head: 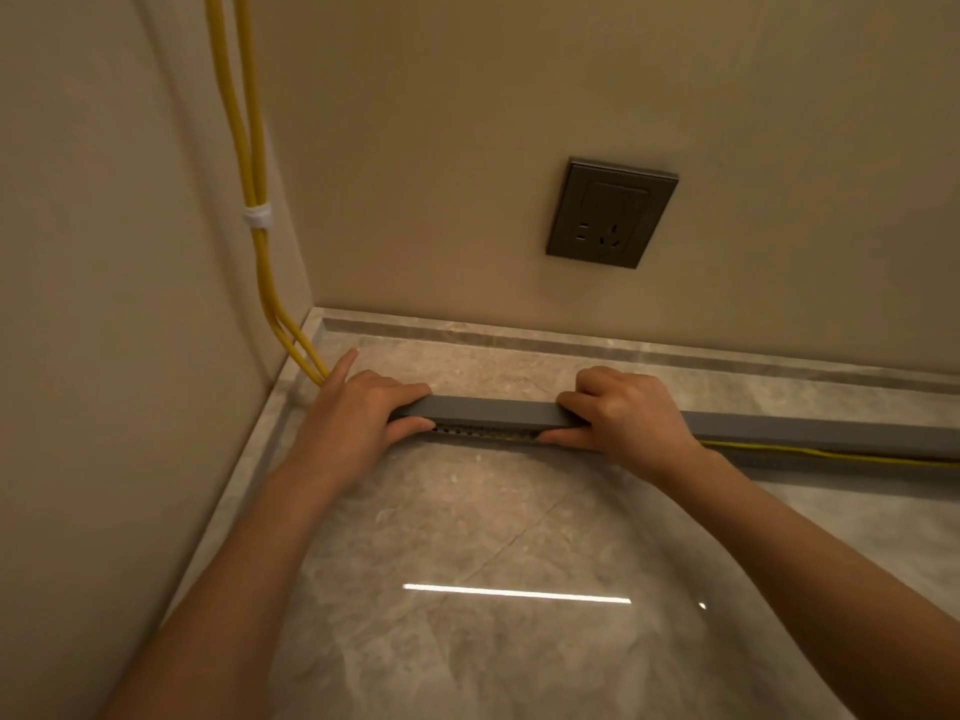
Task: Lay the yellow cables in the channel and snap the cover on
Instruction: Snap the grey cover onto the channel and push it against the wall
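Note:
A long grey cover (493, 410) lies over the grey channel (488, 433) on the floor, running left to right. My left hand (358, 407) grips the cover's left end, thumb below and fingers on top, with the index finger pointing out to the corner. My right hand (618, 413) grips the cover further right the same way. Two yellow cables (254, 163) come down the left wall, bound by a white tie (258, 216), and pass behind my left hand. A yellow cable (831, 453) shows along the channel's front edge at the right.
A dark wall socket (613, 213) sits on the back wall above the channel. A stone skirting ledge (571, 337) runs along both walls. The glossy stone floor (493, 563) stretches out in front of the channel.

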`<action>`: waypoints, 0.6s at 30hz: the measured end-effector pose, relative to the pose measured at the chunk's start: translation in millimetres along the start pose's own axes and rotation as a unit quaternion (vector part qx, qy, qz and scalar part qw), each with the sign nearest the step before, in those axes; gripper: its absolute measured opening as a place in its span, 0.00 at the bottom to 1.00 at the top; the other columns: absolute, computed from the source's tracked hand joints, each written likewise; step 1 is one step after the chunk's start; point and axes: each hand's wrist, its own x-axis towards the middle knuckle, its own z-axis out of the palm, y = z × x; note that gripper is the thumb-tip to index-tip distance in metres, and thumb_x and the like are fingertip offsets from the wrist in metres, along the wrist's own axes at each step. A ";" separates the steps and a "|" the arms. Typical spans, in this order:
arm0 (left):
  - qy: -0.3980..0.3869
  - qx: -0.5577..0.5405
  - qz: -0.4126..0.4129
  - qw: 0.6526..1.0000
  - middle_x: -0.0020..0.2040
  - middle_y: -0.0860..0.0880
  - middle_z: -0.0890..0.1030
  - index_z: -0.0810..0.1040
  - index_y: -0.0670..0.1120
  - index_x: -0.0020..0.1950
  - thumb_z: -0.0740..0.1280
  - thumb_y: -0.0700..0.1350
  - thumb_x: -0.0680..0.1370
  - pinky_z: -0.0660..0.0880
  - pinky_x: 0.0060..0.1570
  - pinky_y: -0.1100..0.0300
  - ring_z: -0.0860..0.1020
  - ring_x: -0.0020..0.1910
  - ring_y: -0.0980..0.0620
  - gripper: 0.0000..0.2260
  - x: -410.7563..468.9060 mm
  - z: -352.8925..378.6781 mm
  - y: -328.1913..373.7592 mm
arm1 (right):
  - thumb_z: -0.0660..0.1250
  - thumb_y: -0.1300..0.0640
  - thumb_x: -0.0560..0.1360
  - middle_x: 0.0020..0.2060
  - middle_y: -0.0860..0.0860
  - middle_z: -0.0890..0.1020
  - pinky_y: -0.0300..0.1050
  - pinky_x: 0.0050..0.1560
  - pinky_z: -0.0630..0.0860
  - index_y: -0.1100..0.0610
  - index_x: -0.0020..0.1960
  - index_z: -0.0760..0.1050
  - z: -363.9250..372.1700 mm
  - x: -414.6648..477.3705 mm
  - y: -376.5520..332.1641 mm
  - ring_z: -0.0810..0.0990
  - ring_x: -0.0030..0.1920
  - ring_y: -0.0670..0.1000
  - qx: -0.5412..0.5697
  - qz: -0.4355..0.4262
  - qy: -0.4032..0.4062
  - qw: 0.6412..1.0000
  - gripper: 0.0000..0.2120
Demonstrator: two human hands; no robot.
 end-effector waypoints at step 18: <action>-0.004 0.053 0.011 0.999 0.52 0.53 0.83 0.76 0.54 0.61 0.64 0.57 0.75 0.51 0.71 0.51 0.77 0.54 0.51 0.17 -1.2 2.6 6.4 | 0.62 0.39 0.73 0.48 0.53 0.81 0.47 0.40 0.76 0.54 0.57 0.77 10.8 15.0 -23.1 0.78 0.46 0.53 0.064 0.010 -0.061 0.996 0.22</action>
